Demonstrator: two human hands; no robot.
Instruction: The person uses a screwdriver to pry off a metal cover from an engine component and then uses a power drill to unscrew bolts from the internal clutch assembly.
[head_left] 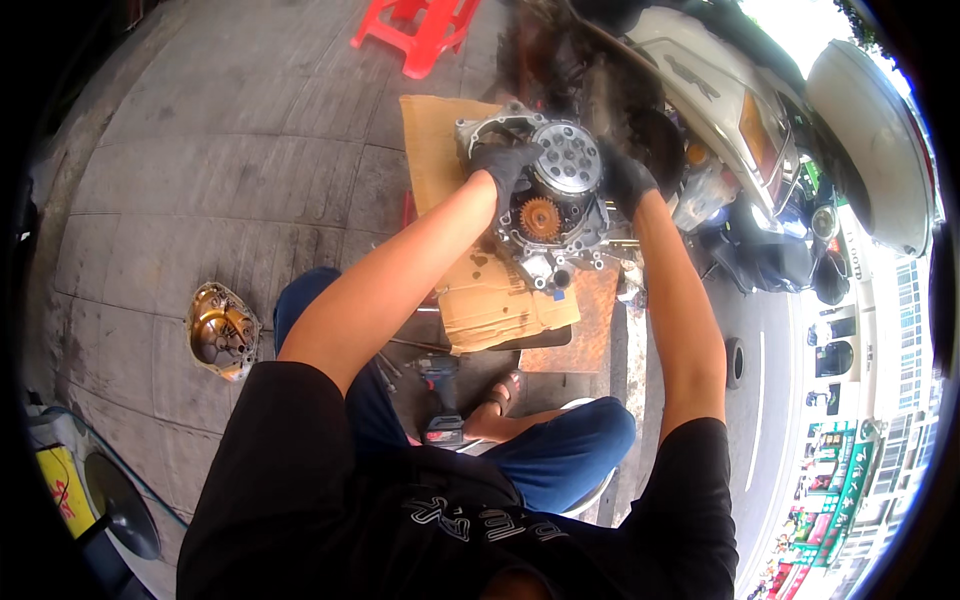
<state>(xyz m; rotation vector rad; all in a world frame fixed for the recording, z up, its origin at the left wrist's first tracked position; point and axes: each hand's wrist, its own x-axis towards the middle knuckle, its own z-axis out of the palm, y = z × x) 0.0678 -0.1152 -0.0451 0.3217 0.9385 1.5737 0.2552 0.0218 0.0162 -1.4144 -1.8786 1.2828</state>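
An opened motorcycle engine (580,235) stands in front of me on brown cardboard. Its round silver clutch (568,158), with holes in its face, shows at the top, and a brownish toothed gear (540,219) sits below it. My left hand (505,168), in a dark glove, is closed at the clutch's left edge, its fingers pointing toward the rim. From the other side my right hand (627,180), also dark-gloved, grips along the clutch's right edge. Its fingertips are partly hidden behind the clutch.
Oily cardboard (500,305) lies under the engine. A cordless impact driver (440,395) stands by my foot. On the paving at left lies an engine cover (222,332). A red plastic stool (418,35) is beyond, and a parked scooter (700,80) stands close at right.
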